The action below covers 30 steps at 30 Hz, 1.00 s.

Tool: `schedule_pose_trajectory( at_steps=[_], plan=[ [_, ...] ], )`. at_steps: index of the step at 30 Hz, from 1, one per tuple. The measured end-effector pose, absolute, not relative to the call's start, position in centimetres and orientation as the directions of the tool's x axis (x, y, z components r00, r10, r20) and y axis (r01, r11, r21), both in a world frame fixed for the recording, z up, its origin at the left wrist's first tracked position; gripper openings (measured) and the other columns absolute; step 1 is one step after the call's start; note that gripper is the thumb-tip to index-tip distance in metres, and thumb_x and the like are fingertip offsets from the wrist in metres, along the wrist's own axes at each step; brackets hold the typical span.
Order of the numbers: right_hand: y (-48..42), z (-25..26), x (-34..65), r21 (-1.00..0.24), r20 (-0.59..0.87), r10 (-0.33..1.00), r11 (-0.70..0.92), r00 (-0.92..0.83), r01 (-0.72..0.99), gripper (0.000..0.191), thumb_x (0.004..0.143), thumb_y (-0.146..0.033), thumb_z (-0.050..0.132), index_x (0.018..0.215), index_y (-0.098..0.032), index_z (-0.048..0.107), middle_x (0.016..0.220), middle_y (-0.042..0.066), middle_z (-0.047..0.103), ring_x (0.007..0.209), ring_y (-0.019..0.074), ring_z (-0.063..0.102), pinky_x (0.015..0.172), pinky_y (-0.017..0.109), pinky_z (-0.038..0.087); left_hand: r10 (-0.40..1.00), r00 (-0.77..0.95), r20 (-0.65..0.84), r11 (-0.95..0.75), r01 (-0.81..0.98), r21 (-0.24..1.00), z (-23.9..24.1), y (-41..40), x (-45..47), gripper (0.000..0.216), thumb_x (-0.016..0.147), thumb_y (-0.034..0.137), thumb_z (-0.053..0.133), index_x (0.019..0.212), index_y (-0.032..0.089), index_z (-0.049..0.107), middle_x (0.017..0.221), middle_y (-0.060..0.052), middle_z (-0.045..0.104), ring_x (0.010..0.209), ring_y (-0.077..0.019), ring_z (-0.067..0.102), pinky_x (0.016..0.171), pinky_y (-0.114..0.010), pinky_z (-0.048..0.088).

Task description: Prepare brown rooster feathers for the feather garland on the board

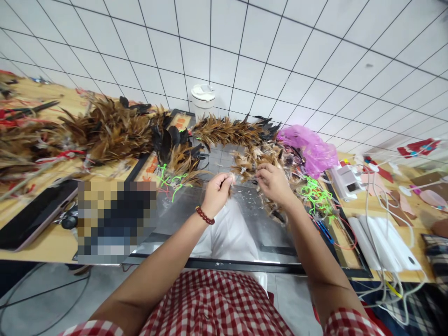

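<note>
Above the glass (168,219): pinching a small tuft (230,191) in the left hand (216,190), hovering nearby with the right hand (275,185), not touching.
Left hand: pressing thumb and forefinger together, gripping the tuft by its pale upper end, letting the brown part hang below.
Right hand: curling loosely, holding fingertips close to the thumb; leaving any hold unclear, hiding too much for telling.
Loose feathers (247,163): lying heaped just beyond the right hand, running on underneath.
Garland (227,131): stretching across the far side, near the wall (227,46).
Bundle (115,126): spreading over the tabletop (105,175) on the left.
Green ties (317,198): tangling on the right, near the pink bag (310,147).
Scraps (249,192): dotting the glass between left and right hand.
Pinch: probably calling for light pressure at the pale end, steadying the tuft without crushing its soft brown part.
Fingertips: likely working best close together, picking lightly, avoiding snagging the heap.
</note>
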State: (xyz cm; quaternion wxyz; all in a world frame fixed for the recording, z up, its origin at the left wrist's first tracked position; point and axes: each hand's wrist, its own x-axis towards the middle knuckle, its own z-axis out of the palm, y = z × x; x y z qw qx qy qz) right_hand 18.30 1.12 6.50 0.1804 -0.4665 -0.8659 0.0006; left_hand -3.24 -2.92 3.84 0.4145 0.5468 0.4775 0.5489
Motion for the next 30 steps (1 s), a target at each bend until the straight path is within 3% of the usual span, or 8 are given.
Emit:
schedule_pose_trajectory(
  at_steps=[6, 9, 13, 17, 22, 26, 30],
  plan=[
    [-1.2, 9.3, 16.4, -0.098, 0.172, 0.714, 0.698, -0.678, 0.71, 0.025, 0.088, -0.011, 0.044, 0.101, -0.017, 0.065, 0.087, 0.008, 0.065, 0.083, 0.0194, 0.058, 0.078, 0.031, 0.041, 0.991, -0.065, 0.12, -0.116, 0.063, 0.991, 4.0, -3.2, -3.1, 0.024, 0.086, 0.032, 0.05, 0.077, 0.016, 0.065, 0.077, -0.003, 0.066, 0.077, -0.0152, 0.059, 0.077, -0.027, 0.043],
    [-1.6, 10.0, 15.0, -0.216, 0.221, 0.665, 0.747, -0.713, 0.629, 0.032, 0.086, -0.006, 0.042, 0.101, -0.018, 0.067, 0.091, 0.008, 0.065, 0.087, 0.0182, 0.059, 0.079, 0.029, 0.043, 0.996, -0.037, 0.085, -0.082, 0.074, 0.994, 4.0, -3.2, -3.0, 0.025, 0.085, 0.034, 0.051, 0.075, 0.016, 0.065, 0.071, -0.001, 0.065, 0.068, -0.0137, 0.056, 0.069, -0.025, 0.043],
    [-1.4, 9.9, 13.7, -0.467, 0.33, 0.702, 0.702, -0.631, 0.537, 0.026, 0.087, -0.009, 0.046, 0.099, -0.019, 0.067, 0.091, 0.005, 0.068, 0.085, 0.0157, 0.062, 0.078, 0.027, 0.046, 0.996, -0.025, 0.08, -0.078, 0.07, 0.994, 3.9, -3.1, -2.8, 0.023, 0.082, 0.033, 0.055, 0.067, 0.016, 0.06, 0.061, 0.001, 0.059, 0.061, -0.0119, 0.052, 0.062, -0.023, 0.04],
    [-1.3, 9.3, 13.1, -0.616, 0.37, 0.781, 0.612, -0.503, 0.496, 0.025, 0.084, -0.011, 0.052, 0.104, -0.019, 0.064, 0.091, 0.004, 0.07, 0.083, 0.0149, 0.065, 0.078, 0.027, 0.049, 0.999, 0.052, -0.012, 0.014, -0.035, 0.999, 4.0, -3.3, -2.6, 0.024, 0.083, 0.037, 0.053, 0.074, 0.016, 0.059, 0.061, 0.001, 0.062, 0.052, -0.0106, 0.05, 0.054, -0.023, 0.039],
    [-1.4, 8.5, 12.9, -0.633, 0.401, 0.803, 0.591, -0.441, 0.5, 0.03, 0.082, -0.013, 0.054, 0.11, -0.02, 0.061, 0.087, 0.002, 0.069, 0.081, 0.0146, 0.066, 0.079, 0.028, 0.049, 0.994, 0.106, -0.008, 0.015, -0.068, 0.998, 3.8, -3.4, -2.6, 0.028, 0.083, 0.039, 0.055, 0.067, 0.016, 0.056, 0.058, 0.001, 0.058, 0.048, -0.008, 0.045, 0.052, -0.022, 0.037],
    [-1.4, 8.1, 13.4, -0.64, 0.449, 0.838, 0.544, -0.31, 0.543, 0.035, 0.084, -0.015, 0.052, 0.118, -0.021, 0.058, 0.087, 0.002, 0.068, 0.081, 0.0143, 0.063, 0.081, 0.029, 0.049, 0.986, 0.166, 0.03, 0.012, -0.248, 0.969, 3.9, -3.4, -2.5, 0.031, 0.081, 0.039, 0.059, 0.062, 0.016, 0.051, 0.054, 0.003, 0.049, 0.055, -0.0089, 0.05, 0.062, -0.024, 0.042],
    [-1.3, 7.5, 14.3, -0.687, 0.393, 0.881, 0.473, -0.266, 0.552, 0.023, 0.088, -0.025, 0.052, 0.107, -0.021, 0.065, 0.095, 0.006, 0.067, 0.089, 0.0175, 0.061, 0.085, 0.034, 0.048, 0.979, 0.202, -0.024, 0.105, -0.403, 0.909, 4.7, -3.7, -2.4, 0.031, 0.076, 0.042, 0.066, 0.066, 0.016, 0.052, 0.053, 0.005, 0.043, 0.053, -0.0081, 0.048, 0.065, -0.026, 0.044]
  ],
)
